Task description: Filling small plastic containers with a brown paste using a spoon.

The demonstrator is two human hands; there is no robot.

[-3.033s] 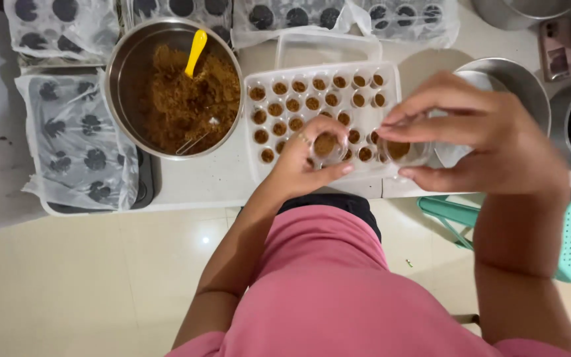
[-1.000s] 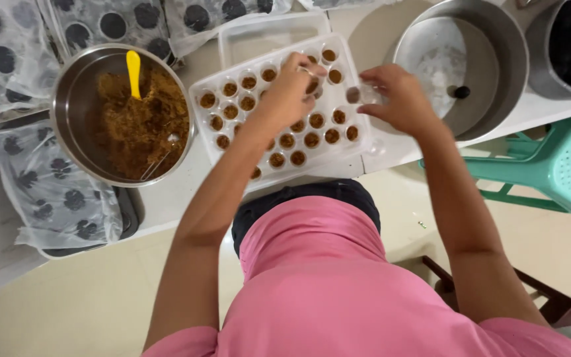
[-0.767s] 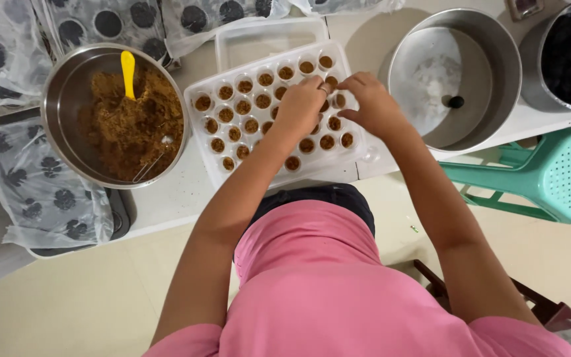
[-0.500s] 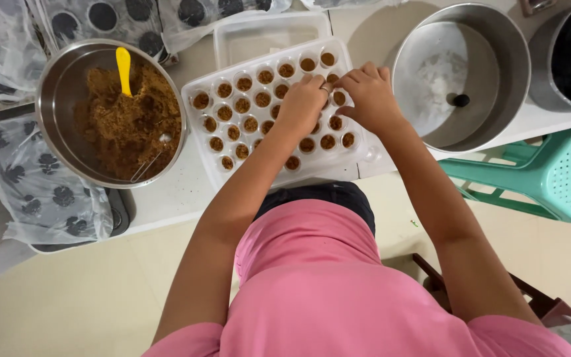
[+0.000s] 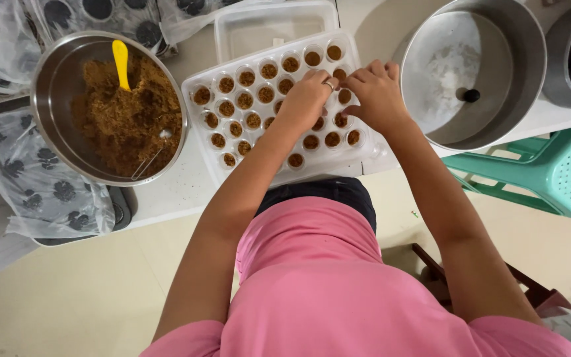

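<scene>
1. Both hands meet over the far right part of the white cup tray [image 5: 371, 153]: the left hand [image 5: 308, 99] and right hand [image 5: 375, 92] sit knuckle to knuckle, fingers curled down onto the small filled cups [image 5: 246, 100]. Whether either one pinches a cup is hidden, so I cannot tell.
2. The tray lies directly beneath the hands, its near edge close to the table's near edge [image 5: 166, 211], just ahead of the person's pink shirt [image 5: 325, 291].
3. Left of the left hand, a steel bowl of brown crumbly filling [image 5: 127, 116] with a yellow spoon [image 5: 121, 63] stands just beside the tray's left edge.
4. Right of the right hand, a large empty metal basin [image 5: 470, 73] stands near the tray's right corner; little room between them.
5. Beyond the hands, a clear empty plastic container [image 5: 272, 26] touches the tray's far edge.
6. Bagged trays of dark rounds [image 5: 41, 178] crowd the far left.
7. A green plastic stool [image 5: 556, 172] stands lower right of the right forearm, beside open floor.
</scene>
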